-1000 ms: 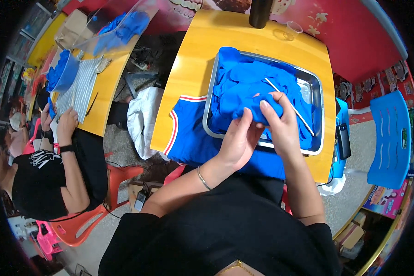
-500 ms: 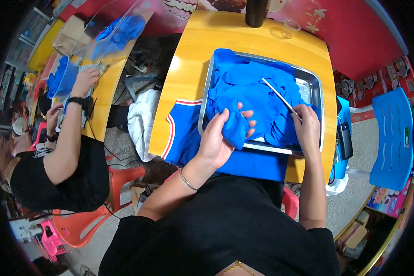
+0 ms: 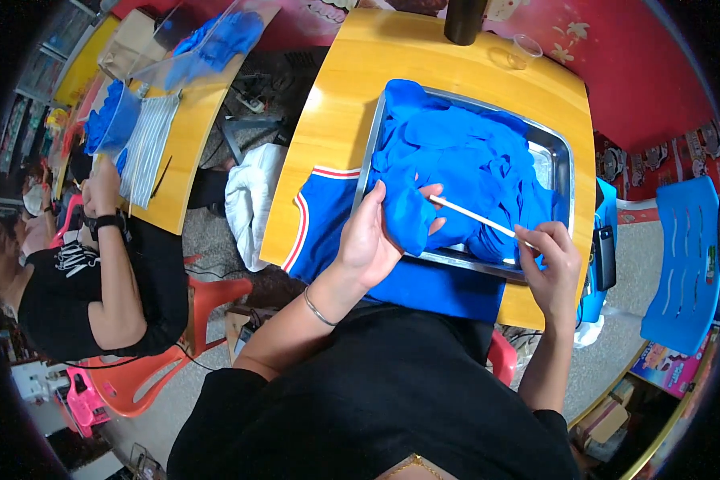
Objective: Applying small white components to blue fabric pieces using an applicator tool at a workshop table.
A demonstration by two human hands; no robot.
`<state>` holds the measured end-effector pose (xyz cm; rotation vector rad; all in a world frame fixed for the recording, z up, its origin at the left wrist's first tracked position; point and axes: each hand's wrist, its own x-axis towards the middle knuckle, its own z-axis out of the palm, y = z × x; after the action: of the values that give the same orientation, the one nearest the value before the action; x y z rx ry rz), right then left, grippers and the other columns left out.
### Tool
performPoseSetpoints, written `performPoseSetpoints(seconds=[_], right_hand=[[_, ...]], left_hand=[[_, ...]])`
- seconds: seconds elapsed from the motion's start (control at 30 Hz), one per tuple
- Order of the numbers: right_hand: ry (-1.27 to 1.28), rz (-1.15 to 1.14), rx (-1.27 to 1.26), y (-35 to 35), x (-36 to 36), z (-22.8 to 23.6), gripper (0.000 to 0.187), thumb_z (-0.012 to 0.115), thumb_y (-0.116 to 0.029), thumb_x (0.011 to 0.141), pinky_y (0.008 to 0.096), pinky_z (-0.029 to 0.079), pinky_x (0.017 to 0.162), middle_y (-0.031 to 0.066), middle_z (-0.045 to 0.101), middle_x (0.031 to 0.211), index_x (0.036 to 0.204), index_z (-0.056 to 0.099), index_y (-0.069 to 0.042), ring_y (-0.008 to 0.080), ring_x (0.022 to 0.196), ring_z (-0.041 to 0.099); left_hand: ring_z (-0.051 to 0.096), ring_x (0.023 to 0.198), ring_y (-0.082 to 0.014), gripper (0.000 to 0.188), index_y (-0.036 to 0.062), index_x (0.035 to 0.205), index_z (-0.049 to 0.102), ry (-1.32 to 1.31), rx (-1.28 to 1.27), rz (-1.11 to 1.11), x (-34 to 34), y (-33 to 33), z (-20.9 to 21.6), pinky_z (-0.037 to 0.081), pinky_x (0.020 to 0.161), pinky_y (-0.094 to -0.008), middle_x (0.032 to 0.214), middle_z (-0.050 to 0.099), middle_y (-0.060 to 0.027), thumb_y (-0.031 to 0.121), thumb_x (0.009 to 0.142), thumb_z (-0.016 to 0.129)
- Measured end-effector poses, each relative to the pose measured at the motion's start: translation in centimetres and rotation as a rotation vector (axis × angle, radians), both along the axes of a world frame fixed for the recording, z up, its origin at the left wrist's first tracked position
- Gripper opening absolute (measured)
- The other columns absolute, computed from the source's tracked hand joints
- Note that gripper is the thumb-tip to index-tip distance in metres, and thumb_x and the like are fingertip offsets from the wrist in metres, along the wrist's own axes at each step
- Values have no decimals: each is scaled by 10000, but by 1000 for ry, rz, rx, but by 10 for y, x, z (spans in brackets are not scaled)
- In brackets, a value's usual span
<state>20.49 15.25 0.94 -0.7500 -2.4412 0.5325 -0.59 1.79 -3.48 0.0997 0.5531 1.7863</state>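
My left hand (image 3: 371, 234) is curled around a rounded piece of blue fabric (image 3: 409, 222) at the near left side of the metal tray. Between the fingers of my right hand (image 3: 554, 264) is a thin white stick (image 3: 476, 216), slanting up to the left. Its far tip reaches the edge of the held piece by my left fingers; whether it touches is hard to tell. Many similar blue fabric pieces (image 3: 456, 144) lie heaped in the metal tray (image 3: 566, 172). Under the tray's near edge spreads a blue garment (image 3: 328, 200) with red and white trim.
A dark cup (image 3: 463, 20) and a clear plastic cup (image 3: 525, 51) stand on the yellow table (image 3: 352, 56). To the right is a blue chair (image 3: 681, 264). At left, another person (image 3: 96, 288) sits at a second table with a blue-filled tub (image 3: 114, 118).
My right hand has moved right and nearer me, lifting the stick from the heap so its tip meets the piece in my left hand. The other person's hands have drawn together off their table.
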Motion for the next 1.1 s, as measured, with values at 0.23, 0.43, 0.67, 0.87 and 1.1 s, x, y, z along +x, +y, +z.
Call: performPoseSetpoints(seconds=[0.23,0.43,0.67,0.87,1.1], right_hand=[[32,16,-22,-5,-6,-2,156,712,-3,718,261,405,462,57,542,716,857,697,-73,135,544,533],[59,85,-141,-11,-11,-5,156,704,7,727,251,406,469,59,558,725,864,697,-67,130,561,534],[37,42,-211,-30,-23,-6,223,678,20,747,272,430,493,67,573,744,944,698,-83,147,583,551],[25,26,-342,-40,-28,-9,200,668,12,761,282,441,520,83,590,766,942,695,-71,178,603,570],[65,-6,-502,-54,-37,-9,218,632,31,781,291,450,512,96,588,773,979,653,-55,177,630,590]], left_hand=[[497,1173,-321,475,57,1316,391,25,-68,-17,0,-1,6,397,995,-520,1267,504,-198,379,1002,239],[499,1174,-325,491,53,1331,384,32,-37,-32,-4,-4,1,411,975,-502,1261,517,-182,388,1003,238],[543,1138,-292,445,50,1324,385,139,-36,-29,2,-4,2,465,922,-420,1253,530,-176,346,1009,279],[565,1111,-267,408,80,1366,323,286,0,48,5,-7,9,486,895,-376,1242,537,-177,240,995,384],[547,1128,-293,480,70,1387,260,390,27,50,3,-5,10,459,946,-419,1308,467,-214,191,967,460]])
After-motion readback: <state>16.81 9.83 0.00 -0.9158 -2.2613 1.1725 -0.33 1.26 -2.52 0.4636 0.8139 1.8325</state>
